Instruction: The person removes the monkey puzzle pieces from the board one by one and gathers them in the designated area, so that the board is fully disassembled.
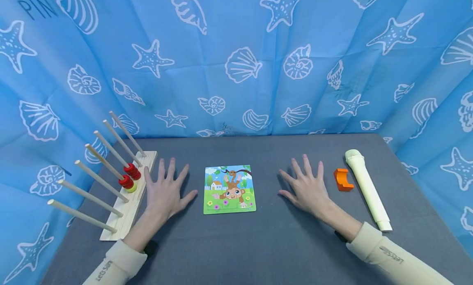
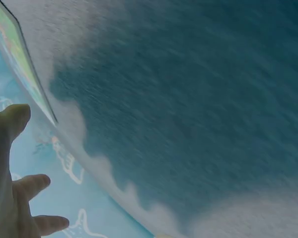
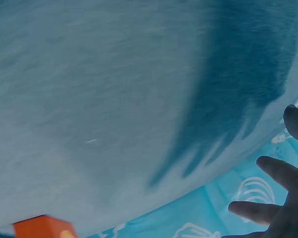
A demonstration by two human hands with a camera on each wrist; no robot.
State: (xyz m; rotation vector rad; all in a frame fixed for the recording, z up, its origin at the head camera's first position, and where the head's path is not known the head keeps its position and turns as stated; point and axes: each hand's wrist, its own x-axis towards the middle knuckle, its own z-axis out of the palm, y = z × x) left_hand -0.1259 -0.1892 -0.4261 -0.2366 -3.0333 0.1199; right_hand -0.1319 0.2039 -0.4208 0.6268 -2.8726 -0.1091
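Note:
My left hand (image 1: 164,194) is spread over the grey table with its fingers straight, holding nothing. It is between a wooden peg rack (image 1: 127,207) and a square monkey picture puzzle (image 1: 229,189). On the other side of the puzzle, my right hand (image 1: 309,190) is spread too, fingers apart and holding nothing. To its right stands a small orange block (image 1: 343,180) with a curved hollow, and beyond that lies a cream microphone (image 1: 368,189). The left wrist view shows the puzzle's edge (image 2: 27,64) past the thumb; the right wrist view catches the orange block (image 3: 43,227) at the bottom.
Red beads (image 1: 126,181) and a yellow one sit low on two of the rack's tilted-looking pegs. A blue curtain (image 1: 236,63) with white shells and starfish hangs behind the table (image 1: 236,252) and along its sides.

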